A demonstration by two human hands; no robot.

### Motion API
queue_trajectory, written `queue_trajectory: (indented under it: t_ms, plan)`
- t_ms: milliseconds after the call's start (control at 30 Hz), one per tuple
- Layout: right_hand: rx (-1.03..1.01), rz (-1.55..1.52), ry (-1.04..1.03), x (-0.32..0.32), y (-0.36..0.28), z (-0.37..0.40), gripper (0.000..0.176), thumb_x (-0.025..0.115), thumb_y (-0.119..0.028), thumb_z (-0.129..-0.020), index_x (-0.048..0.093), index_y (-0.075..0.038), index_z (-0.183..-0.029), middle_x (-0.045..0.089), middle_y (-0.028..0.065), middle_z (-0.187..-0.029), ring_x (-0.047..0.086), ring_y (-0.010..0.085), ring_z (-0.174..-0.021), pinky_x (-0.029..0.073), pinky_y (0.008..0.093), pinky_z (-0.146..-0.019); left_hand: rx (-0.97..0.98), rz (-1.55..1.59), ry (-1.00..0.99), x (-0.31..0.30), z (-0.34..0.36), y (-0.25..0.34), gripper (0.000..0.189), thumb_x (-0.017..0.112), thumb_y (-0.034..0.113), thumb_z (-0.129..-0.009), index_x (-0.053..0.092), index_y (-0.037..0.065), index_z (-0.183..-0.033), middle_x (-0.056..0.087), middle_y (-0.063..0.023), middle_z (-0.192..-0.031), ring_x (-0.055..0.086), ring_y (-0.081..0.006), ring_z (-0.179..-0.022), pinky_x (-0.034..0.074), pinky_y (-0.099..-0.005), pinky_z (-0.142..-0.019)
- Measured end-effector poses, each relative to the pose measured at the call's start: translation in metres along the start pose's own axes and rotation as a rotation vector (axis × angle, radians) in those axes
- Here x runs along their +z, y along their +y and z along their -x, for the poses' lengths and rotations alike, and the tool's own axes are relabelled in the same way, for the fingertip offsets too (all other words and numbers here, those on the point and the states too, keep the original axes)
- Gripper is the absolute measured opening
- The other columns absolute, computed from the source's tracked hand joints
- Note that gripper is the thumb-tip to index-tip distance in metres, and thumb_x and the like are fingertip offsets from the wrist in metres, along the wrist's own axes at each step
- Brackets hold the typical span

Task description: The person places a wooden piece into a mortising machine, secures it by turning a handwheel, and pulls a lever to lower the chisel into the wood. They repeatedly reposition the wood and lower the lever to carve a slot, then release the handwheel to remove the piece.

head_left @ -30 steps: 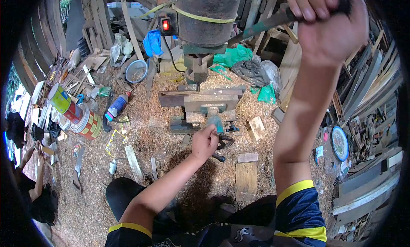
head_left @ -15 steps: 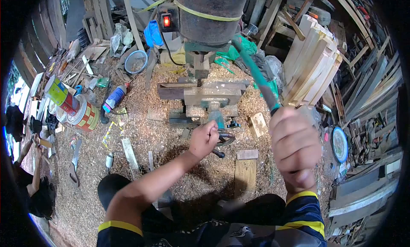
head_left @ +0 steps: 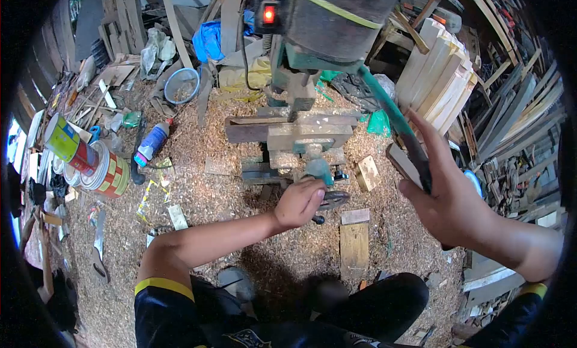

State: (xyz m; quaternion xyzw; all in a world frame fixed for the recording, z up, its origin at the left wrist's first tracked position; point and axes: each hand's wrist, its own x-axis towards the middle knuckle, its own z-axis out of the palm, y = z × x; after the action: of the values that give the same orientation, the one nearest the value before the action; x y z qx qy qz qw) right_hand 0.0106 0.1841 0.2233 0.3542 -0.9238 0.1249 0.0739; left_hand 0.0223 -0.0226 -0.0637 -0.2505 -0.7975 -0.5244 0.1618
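My left hand [head_left: 299,203] is closed on the rim of a dark handwheel [head_left: 335,199] below the machine's vise. My right hand [head_left: 454,197] is open around the lower end of a long green lever [head_left: 387,101], thumb and forefinger apart. The lever slopes down from the side of a mortising machine [head_left: 336,32], whose switch glows red. Under the machine's tool, a wooden workpiece [head_left: 309,137] sits in the vise, strewn with chips. Behind it lies a darker wooden bar [head_left: 249,130]. A small wood block [head_left: 404,164] shows beside the lever, near my right thumb.
Wood shavings cover the floor. Left are stacked tins [head_left: 108,173], a blue bottle [head_left: 153,142], a handsaw [head_left: 100,246] and a blue-rimmed basin [head_left: 182,86]. Pale cut timbers [head_left: 436,77] stand at right. Another person's arm [head_left: 45,252] shows at far left.
My right hand has loosened from a fist on the lever to spread fingers. My left hand stays on the handwheel. The view has shifted, so the machine sits further right.
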Motion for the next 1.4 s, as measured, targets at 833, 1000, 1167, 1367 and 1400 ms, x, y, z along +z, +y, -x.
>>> queue_trajectory:
  t_ms: [833, 1000, 1167, 1367, 1400]
  plan:
    - [0.682, -0.728, 0.011, 0.118, -0.005, 0.034, 0.044, 0.055, -0.025, -0.112, 0.041, -0.003, -0.147, 0.057, 0.0007, -0.077, 0.057, 0.0095, -0.065, 0.049, 0.0280, -0.056, 0.065, 0.044, 0.224, 0.015, -0.004, 0.000, 0.022, 0.056, 0.020, -0.097, 0.056, 0.007, -0.080, 0.053, -0.0138, -0.064, 0.056, -0.0345, -0.064, 0.044, -0.0482, -0.058]
    - [0.759, -0.519, -0.054, 0.103, -0.025, 0.022, 0.044, 0.061, -0.032, -0.109, 0.046, -0.006, -0.140, 0.056, 0.0040, -0.073, 0.055, 0.0122, -0.059, 0.047, 0.0313, -0.053, 0.140, -0.012, 0.160, 0.007, -0.001, 0.000, 0.022, 0.054, 0.022, -0.101, 0.054, 0.004, -0.088, 0.053, -0.0180, -0.072, 0.058, -0.0412, -0.072, 0.045, -0.0530, -0.065]
    - [0.693, -0.393, -0.045, 0.104, -0.012, 0.025, 0.044, 0.064, -0.030, -0.106, 0.046, -0.005, -0.137, 0.055, 0.0077, -0.076, 0.054, 0.0153, -0.064, 0.046, 0.0354, -0.059, 0.139, -0.049, 0.158, 0.010, 0.001, -0.005, 0.023, 0.054, 0.025, -0.103, 0.055, 0.004, -0.092, 0.054, -0.0192, -0.075, 0.059, -0.0420, -0.075, 0.045, -0.0534, -0.067]
    - [0.695, -0.647, -0.066, 0.061, -0.010, 0.022, 0.046, 0.066, -0.014, -0.101, 0.046, -0.009, -0.141, 0.052, 0.0012, -0.075, 0.049, 0.0119, -0.053, 0.040, 0.0318, -0.046, 0.116, -0.053, 0.164, 0.009, 0.000, -0.002, 0.022, 0.056, 0.021, -0.102, 0.055, 0.003, -0.088, 0.055, -0.0209, -0.076, 0.059, -0.0443, -0.076, 0.045, -0.0539, -0.067]
    - [0.678, -0.666, -0.106, 0.034, -0.017, 0.020, 0.047, 0.066, -0.015, -0.100, 0.046, -0.010, -0.142, 0.054, 0.0004, -0.076, 0.050, 0.0112, -0.053, 0.041, 0.0309, -0.045, 0.110, -0.008, 0.152, 0.008, 0.001, 0.001, 0.021, 0.056, 0.020, -0.101, 0.054, 0.003, -0.089, 0.055, -0.0211, -0.076, 0.058, -0.0446, -0.075, 0.045, -0.0538, -0.067]
